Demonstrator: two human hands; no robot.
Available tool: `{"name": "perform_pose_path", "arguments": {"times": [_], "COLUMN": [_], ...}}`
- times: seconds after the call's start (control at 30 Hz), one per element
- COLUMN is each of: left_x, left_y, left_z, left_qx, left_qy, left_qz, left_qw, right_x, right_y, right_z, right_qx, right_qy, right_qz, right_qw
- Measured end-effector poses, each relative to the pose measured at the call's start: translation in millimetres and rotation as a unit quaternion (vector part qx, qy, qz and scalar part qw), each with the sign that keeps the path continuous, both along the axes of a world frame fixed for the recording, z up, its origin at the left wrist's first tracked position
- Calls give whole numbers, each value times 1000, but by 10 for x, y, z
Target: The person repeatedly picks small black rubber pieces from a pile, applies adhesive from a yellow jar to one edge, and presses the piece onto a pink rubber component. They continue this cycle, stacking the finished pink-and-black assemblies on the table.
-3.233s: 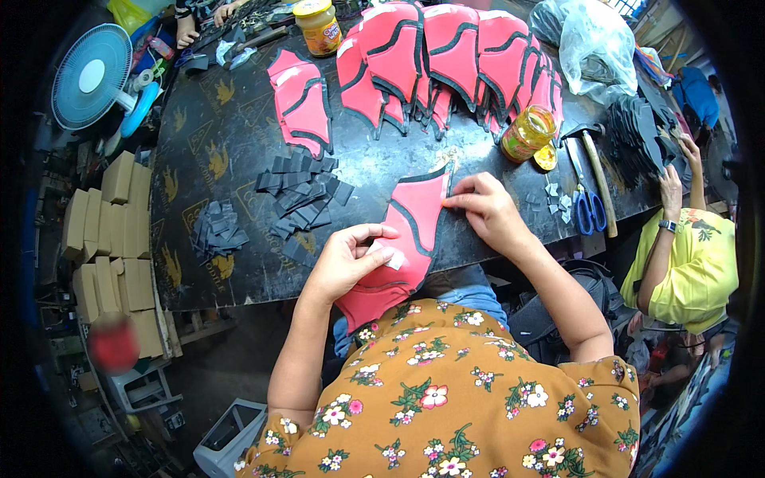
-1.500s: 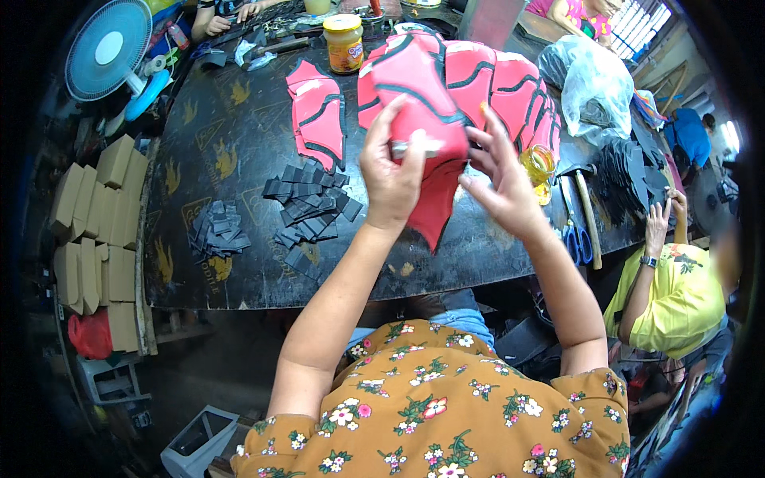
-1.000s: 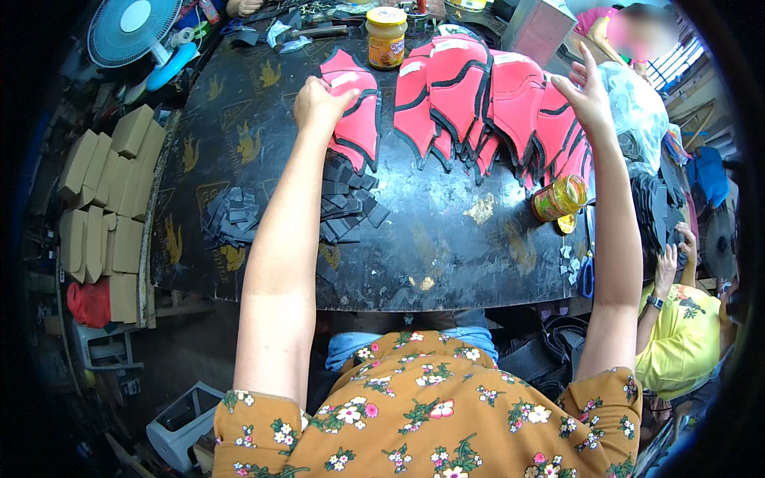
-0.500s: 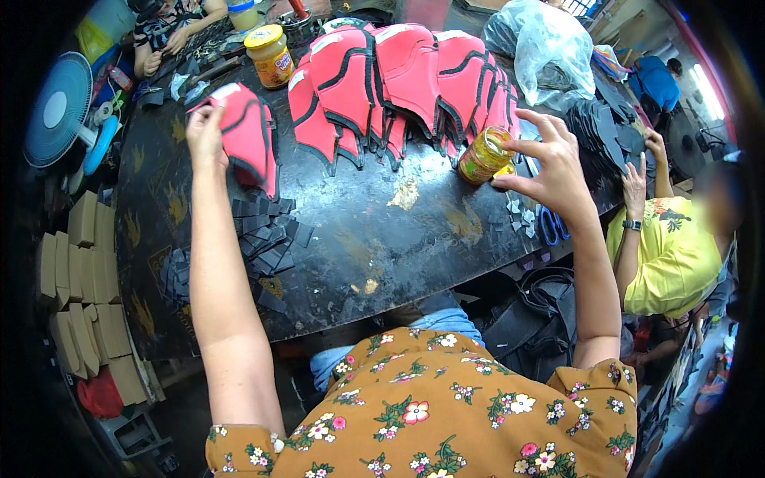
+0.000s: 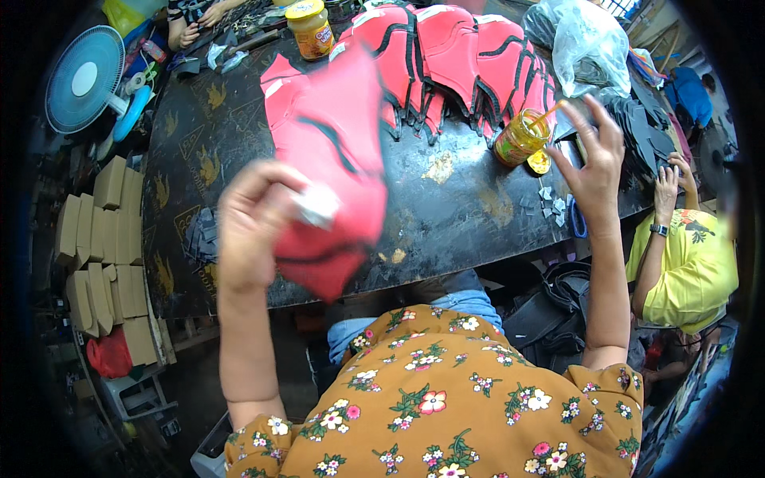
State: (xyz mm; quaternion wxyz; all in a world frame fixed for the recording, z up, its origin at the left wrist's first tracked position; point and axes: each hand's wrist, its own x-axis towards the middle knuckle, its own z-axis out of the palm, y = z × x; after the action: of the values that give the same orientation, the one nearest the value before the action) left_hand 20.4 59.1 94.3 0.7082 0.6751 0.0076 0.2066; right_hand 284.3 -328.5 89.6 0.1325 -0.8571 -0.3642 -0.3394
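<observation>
My left hand (image 5: 259, 219) is closed on a pink piece with black trim (image 5: 339, 151), held over the left part of the dark table and smeared by motion. A whitish patch shows at my fingertips. Behind it, another pink piece (image 5: 277, 89) is partly visible. My right hand (image 5: 594, 155) has its fingers apart and holds nothing, just right of a small glass jar (image 5: 518, 139). An orange stick (image 5: 550, 114) leans out of that jar. Beside the jar is a yellow lid (image 5: 539, 162). Several similar pink pieces (image 5: 446, 52) lie overlapped along the far side.
A yellow-lidded jar (image 5: 311, 32) and a clear plastic bag (image 5: 590, 52) stand at the back. Small grey squares (image 5: 201, 235) lie at left, whitish scraps (image 5: 550, 203) and blue scissors (image 5: 578, 219) at right. A fan (image 5: 85, 80) is left; a person in yellow (image 5: 689, 271) works at right.
My left hand has brought the pink piece nearer and to the right. My right hand has drawn away from the jar, and the orange stick now shows above its rim. The view has shifted.
</observation>
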Motion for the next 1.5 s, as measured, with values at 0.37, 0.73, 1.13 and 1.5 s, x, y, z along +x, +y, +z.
{"name": "perform_pose_path", "arguments": {"times": [0.37,0.73,1.13,1.5], "left_x": [-307,-311,-313,145], "left_y": [-506,-553,-551,-752], "left_z": [-1094,-1066,-1094,-780], "left_qx": [-81,-92,-102,-24], "left_qy": [265,261,256,-23], "left_qz": [-92,-85,-87,110], "left_qw": [956,957,957,993], "right_x": [-669,-598,-648,-741], "right_y": [686,1087,1163,816], "right_z": [-677,-1259,-1221,-819], "right_qx": [25,11,21,292], "right_qy": [489,291,236,469], "right_qz": [262,286,304,247], "right_qw": [832,913,923,796]}}
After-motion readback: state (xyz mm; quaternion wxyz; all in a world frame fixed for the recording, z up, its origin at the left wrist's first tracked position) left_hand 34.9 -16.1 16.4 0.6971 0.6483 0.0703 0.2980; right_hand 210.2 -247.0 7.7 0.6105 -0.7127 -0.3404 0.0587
